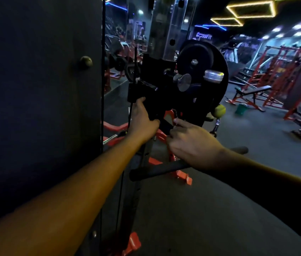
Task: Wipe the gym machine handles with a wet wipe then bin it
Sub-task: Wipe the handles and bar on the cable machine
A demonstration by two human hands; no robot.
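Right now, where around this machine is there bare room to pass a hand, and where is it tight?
Free: the dark floor right of the black bar, toward the bench. Crowded: where the left hand grips the black bracket and the right hand reaches beneath the weight plates, among orange frame legs.

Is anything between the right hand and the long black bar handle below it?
Nothing visible. The right hand hangs just above the black bar handle, its wrist overlapping the bar's middle. No wipe shows in either hand.
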